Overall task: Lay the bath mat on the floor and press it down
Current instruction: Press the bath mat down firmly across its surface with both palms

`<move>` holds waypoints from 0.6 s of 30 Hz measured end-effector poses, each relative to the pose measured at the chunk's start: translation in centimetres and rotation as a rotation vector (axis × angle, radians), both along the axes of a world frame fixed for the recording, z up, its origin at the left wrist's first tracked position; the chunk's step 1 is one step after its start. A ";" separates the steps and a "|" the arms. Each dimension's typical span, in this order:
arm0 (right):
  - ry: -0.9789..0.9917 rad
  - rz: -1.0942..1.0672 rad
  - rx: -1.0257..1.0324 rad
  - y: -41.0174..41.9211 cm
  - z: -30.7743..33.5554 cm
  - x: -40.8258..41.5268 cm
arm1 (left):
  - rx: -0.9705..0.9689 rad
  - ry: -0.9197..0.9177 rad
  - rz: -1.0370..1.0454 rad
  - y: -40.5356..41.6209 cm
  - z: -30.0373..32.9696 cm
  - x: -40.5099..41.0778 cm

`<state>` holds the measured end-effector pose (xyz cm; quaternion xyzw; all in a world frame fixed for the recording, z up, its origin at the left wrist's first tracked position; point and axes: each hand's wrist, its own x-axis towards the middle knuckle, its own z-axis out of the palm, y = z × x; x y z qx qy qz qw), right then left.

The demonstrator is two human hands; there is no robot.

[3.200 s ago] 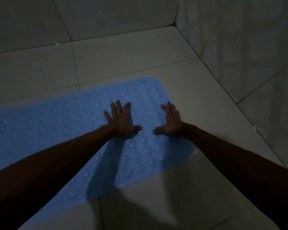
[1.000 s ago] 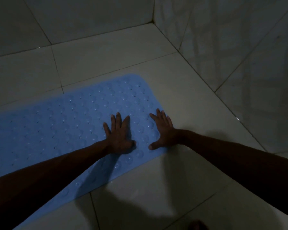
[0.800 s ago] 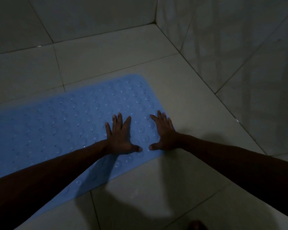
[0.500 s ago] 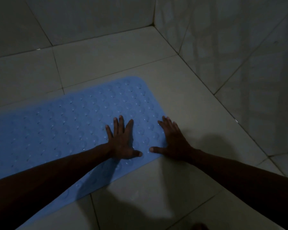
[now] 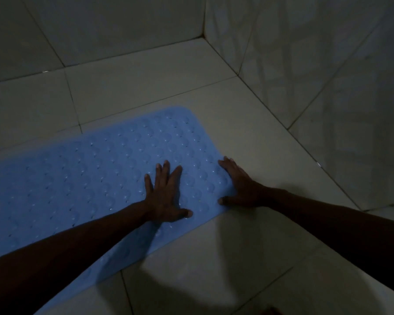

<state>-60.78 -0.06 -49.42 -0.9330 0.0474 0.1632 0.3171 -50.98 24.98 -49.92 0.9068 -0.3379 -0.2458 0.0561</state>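
A light blue bath mat [image 5: 96, 169] with rows of round bumps lies flat on the pale tiled floor [image 5: 146, 78], running off the left edge of the view. My left hand [image 5: 166, 196] rests palm down on the mat near its right end, fingers spread. My right hand [image 5: 241, 185] lies flat at the mat's right edge, fingers on the mat and its heel at the edge over the floor tile. Neither hand holds anything. My left forearm hides part of the mat's near edge.
Tiled walls [image 5: 328, 76] rise at the back and on the right and meet in a corner [image 5: 204, 35] beyond the mat. Bare floor tile lies between the mat and both walls, and in front of the mat, where a dark shadow [image 5: 191, 298] falls.
Both hands have slid along the mat toward its near right corner. In the last half second the right hand moved out to the mat's right edge. The mat stays flat.
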 end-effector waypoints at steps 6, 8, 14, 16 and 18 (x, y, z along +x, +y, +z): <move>0.157 -0.189 -0.076 1.4 0.7 1.6 | 0.057 0.050 -0.034 -1.8 1.1 2.5; 0.176 -0.223 -0.066 1.9 0.8 1.9 | 0.018 0.104 0.028 -2.8 1.6 3.1; 0.218 -0.187 -0.081 0.7 0.7 1.9 | -0.006 0.147 0.269 -5.5 1.7 2.9; 0.207 -0.170 -0.081 0.6 0.5 1.7 | -0.002 0.128 0.292 -5.8 1.3 2.7; 0.200 -0.157 -0.090 0.6 0.3 1.6 | 0.007 0.117 0.286 -5.9 1.1 2.6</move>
